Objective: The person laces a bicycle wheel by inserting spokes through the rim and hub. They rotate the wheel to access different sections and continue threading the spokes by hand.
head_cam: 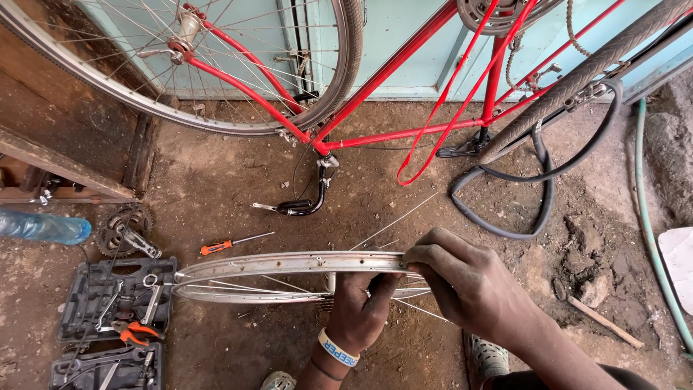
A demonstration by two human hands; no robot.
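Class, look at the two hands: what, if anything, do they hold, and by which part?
Both hold a bare metal bicycle rim. The left hand grips the near side from below; the right hand pinches the rim's upper edge with its fingertips.

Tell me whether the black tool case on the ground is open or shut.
Open: the tool case lies spread flat, pliers and wrenches showing inside.

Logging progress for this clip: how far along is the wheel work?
Done: the bare wheel rim is off the upturned red bicycle, tyreless. In hand: left hand grips the rim from below, right hand pinches its edge; some spokes hang loose. Left: inner tube and screwdriver lie on the ground.
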